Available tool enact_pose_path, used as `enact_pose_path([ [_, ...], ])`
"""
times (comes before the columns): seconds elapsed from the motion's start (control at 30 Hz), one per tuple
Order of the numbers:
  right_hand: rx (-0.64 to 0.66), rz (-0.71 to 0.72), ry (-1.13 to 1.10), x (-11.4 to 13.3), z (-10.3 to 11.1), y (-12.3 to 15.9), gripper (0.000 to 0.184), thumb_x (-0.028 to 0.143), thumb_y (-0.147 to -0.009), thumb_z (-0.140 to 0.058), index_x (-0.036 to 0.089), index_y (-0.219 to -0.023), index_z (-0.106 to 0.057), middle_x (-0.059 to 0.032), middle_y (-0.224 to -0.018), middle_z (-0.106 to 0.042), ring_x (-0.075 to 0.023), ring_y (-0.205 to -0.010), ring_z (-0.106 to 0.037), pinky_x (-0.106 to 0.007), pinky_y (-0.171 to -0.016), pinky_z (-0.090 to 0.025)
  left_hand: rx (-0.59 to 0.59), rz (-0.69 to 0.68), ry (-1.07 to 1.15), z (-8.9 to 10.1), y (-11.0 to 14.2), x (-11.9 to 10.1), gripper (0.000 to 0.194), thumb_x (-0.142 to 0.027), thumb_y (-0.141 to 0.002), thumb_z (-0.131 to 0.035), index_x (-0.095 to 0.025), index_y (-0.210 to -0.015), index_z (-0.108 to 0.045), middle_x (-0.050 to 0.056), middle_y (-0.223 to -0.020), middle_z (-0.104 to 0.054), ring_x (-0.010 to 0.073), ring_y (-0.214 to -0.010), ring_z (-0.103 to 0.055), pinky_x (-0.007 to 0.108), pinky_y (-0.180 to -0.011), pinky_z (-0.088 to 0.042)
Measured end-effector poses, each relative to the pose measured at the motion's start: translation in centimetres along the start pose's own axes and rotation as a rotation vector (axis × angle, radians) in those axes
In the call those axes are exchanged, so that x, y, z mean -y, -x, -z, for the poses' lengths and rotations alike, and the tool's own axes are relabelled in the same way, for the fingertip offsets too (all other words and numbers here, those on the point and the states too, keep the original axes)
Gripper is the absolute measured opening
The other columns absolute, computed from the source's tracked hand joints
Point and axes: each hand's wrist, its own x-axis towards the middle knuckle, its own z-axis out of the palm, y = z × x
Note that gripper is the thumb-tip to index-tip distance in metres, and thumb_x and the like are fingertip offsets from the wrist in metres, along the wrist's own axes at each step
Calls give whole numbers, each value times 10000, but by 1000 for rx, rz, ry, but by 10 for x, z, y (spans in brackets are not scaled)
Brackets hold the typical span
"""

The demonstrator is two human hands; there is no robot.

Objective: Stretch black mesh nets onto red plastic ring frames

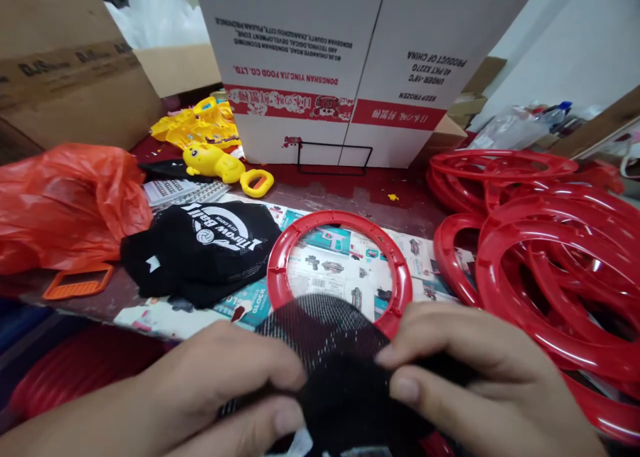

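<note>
A piece of black mesh fabric (325,330) is stretched between my two hands at the bottom of the head view. My left hand (225,384) pinches its left side between thumb and fingers. On the opposite side, my right hand (465,370) pinches the fabric's edge. Just beyond lies a red plastic ring (281,264), its near rim partly covered by the fabric. To its left rests another black mesh piece (200,257) with white "Throw Ball" print. The fabric's lower part runs out of view.
Several red rings (540,237) are piled at the right. A red plastic bag (75,204) and an orange handle (79,282) lie left. Behind are a yellow toy (215,162), a white carton (320,50) and a brown box (65,64). Printed cardboard (160,317) covers the table's front.
</note>
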Motion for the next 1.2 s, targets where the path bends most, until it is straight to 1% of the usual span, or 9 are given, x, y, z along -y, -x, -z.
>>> enact_pose_path([
  [0.1, 91, -72, -38, -11, -4, -2, 81, 238, -826, -680, 285, -760, -681, 41, -649, -669, -102, -564, -607, -196, -482, -454, 34, 101, 79, -7, -4, 21, 172, -367, -870, -565, -284, -826, -709, -8, -716, -676, 153, -627, -596, 194, -542, -464],
  [0.2, 46, -191, -23, -36, -12, -25, 64, 223, -827, -654, 244, -770, -675, 35, -695, -683, -105, -629, -617, -203, -557, -469, 34, 172, 148, -12, -32, 47, 312, -428, -922, -466, -230, -779, -660, -7, -656, -608, 144, -597, -544, 207, -522, -426],
  [0.33, 132, -386, 87, -82, -26, -60, 53, 230, -755, -715, 206, -802, -708, -2, -808, -717, -152, -775, -646, -265, -704, -474, 41, 162, -98, -6, -82, 81, 353, -452, -929, -427, -197, -769, -611, 6, -702, -600, 167, -660, -554, 253, -601, -430],
  [0.47, 210, -371, 238, -113, -36, -76, 82, 218, -822, -635, 185, -764, -684, -15, -809, -705, -154, -789, -634, -273, -720, -438, -105, 71, -450, 14, -132, 114, 396, -452, -928, -381, -170, -838, -645, 92, -851, -669, 267, -875, -594, 392, -848, -433],
  [0.67, 224, -345, 350, -120, -41, -81, 123, 186, -909, -500, 166, -857, -609, -44, -820, -671, -157, -739, -574, -269, -659, -381, -102, 106, -448, 21, -185, 145, 351, -310, -901, -393, -145, -1085, -642, 149, -1169, -672, 292, -1114, -587, 391, -973, -413],
  [0.87, 298, -293, 341, -113, -40, -81, 177, 197, -946, -469, 177, -951, -645, -65, -966, -702, -171, -881, -612, -282, -772, -407, -112, 155, -393, 11, -184, 147, 385, -310, -903, -357, -132, -1119, -620, 158, -1131, -684, 294, -1033, -622, 410, -899, -459],
  [0.97, 379, -242, 322, -100, -40, -75, 199, 171, -939, -465, 176, -873, -652, -52, -877, -703, -158, -807, -610, -270, -737, -406, -70, 144, -372, 8, -170, 142, 362, -348, -897, -391, -153, -1066, -645, 137, -1070, -699, 292, -989, -628, 414, -873, -466],
  [1.1, 407, -152, 230, -77, -39, -66, 189, 177, -938, -466, 176, -834, -623, -19, -781, -665, -127, -710, -574, -241, -664, -395, -45, 90, -351, 4, -150, 123, 380, -412, -907, -405, -162, -952, -688, 132, -995, -707, 298, -975, -606, 448, -915, -439],
  [1.2, 329, -85, 164, -70, -36, -67, 179, 184, -938, -466, 181, -847, -620, -6, -781, -657, -115, -700, -566, -238, -670, -404, 5, 23, -201, 5, -137, 106, 463, -500, -929, -356, -192, -939, -703, 90, -993, -709, 266, -1002, -594, 402, -943, -439],
])
